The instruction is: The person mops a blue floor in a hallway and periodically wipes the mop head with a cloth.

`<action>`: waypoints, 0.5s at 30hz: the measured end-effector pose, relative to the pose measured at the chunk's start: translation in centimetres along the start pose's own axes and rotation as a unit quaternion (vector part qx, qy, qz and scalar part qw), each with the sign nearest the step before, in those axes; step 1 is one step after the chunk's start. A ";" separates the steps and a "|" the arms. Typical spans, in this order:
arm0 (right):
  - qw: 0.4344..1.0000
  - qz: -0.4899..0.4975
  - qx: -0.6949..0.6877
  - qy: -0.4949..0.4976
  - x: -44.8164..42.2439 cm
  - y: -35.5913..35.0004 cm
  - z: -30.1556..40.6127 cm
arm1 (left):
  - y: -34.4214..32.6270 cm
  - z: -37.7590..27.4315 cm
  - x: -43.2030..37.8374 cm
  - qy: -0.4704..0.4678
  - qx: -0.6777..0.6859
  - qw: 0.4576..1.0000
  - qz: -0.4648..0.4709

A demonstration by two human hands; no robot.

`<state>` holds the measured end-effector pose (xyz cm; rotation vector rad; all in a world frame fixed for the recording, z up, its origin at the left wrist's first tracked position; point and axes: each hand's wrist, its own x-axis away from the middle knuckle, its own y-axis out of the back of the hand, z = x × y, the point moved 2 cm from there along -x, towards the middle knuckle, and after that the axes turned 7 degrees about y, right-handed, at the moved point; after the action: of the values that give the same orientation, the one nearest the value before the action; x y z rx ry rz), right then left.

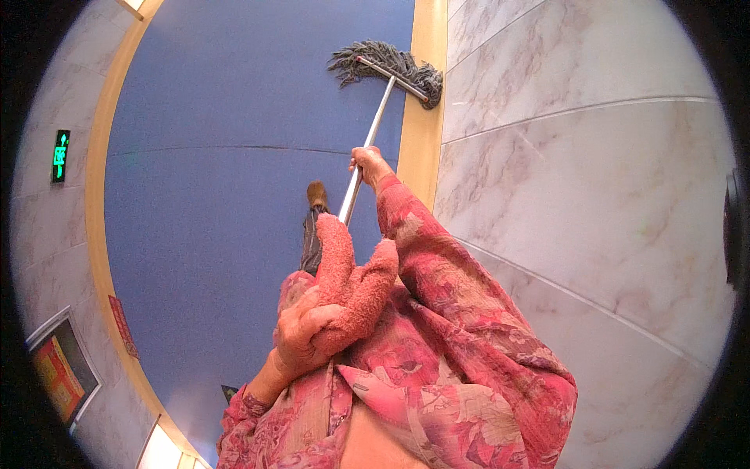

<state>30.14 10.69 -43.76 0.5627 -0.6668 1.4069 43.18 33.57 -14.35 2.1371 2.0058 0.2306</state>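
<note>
A flat mop with a grey string head (404, 67) lies across the blue floor (246, 105) and the pale wooden border, one end close to the marble-patterned wall. Its metal pole (379, 111) slants down towards my body. My right hand (369, 166) is closed round the pole partway along. Nearer my body, my left hand (304, 328) grips a bunched pink fluffy cloth (357, 293). The pole's lower stretch passes out of sight at the cloth, so whether my left hand also holds the pole cannot be told.
Marble-patterned wall panels (574, 176) rise close on my right. A wooden border (96, 193) edges the floor on the left, below a wall with a lit green sign (60, 156) and a framed board (64, 375). My brown shoe (317, 193) is on the floor ahead.
</note>
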 end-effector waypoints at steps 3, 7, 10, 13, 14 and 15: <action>1.000 -0.024 -0.007 -0.011 -0.6 1.4 -0.6 | -1.3 0.0 0.4 -0.006 -0.010 1.000 -0.001; 0.999 -0.037 -0.016 -0.025 -0.1 2.0 -1.6 | -1.8 0.4 0.2 -0.015 -0.010 1.000 0.003; 0.999 -0.011 -0.048 -0.020 -0.9 3.3 -2.6 | -2.5 0.6 -0.1 -0.022 -0.025 0.999 -0.006; 0.999 -0.030 -0.021 -0.020 -1.6 3.6 -2.6 | -3.7 1.7 0.3 -0.020 -0.029 0.999 -0.009; 0.998 -0.044 -0.003 -0.034 -1.5 3.2 -2.5 | -4.1 2.2 0.7 -0.019 -0.028 0.999 -0.018; 0.999 -0.040 0.011 -0.029 -0.9 2.9 -2.6 | -4.3 2.7 1.0 -0.018 -0.028 0.999 -0.027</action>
<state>27.43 12.14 -46.31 0.6425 -0.6685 1.3291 39.73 34.72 -18.03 2.0365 2.0099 0.2359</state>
